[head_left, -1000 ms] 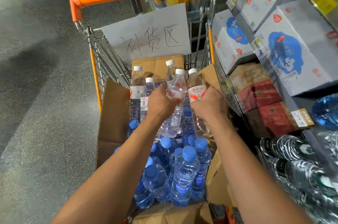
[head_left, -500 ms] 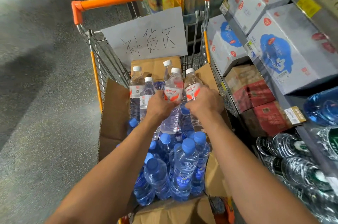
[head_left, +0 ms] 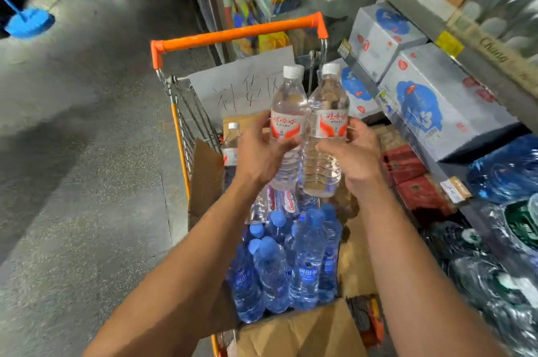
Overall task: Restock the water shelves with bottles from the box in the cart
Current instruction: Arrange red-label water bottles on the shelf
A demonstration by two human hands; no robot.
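Observation:
My left hand (head_left: pixel 259 155) grips a clear water bottle (head_left: pixel 288 112) with a white cap and a red-and-white label. My right hand (head_left: pixel 353 157) grips a second bottle of the same kind (head_left: pixel 327 123). Both bottles stand upright, side by side and touching, lifted above the cardboard box (head_left: pixel 297 333) in the cart (head_left: pixel 235 33). Several blue-capped bottles (head_left: pixel 302 263) stand in the near part of the box. One white-capped bottle (head_left: pixel 232 141) stands at the box's far left, and another lies on its side (head_left: pixel 270 205) below my hands.
Shelves on the right hold white-and-blue cartons (head_left: pixel 431 100), red cartons (head_left: pixel 407 170) and shrink-wrapped bottle packs (head_left: pixel 503 240). A handwritten paper sign (head_left: pixel 241 88) hangs inside the cart's far end. Grey floor lies to the left, with a blue broom head (head_left: pixel 29 21) at the far left.
Both hands have raised their white-capped bottles up out of the box, now well above the other bottles. The view has tilted up and turned toward the shelves.

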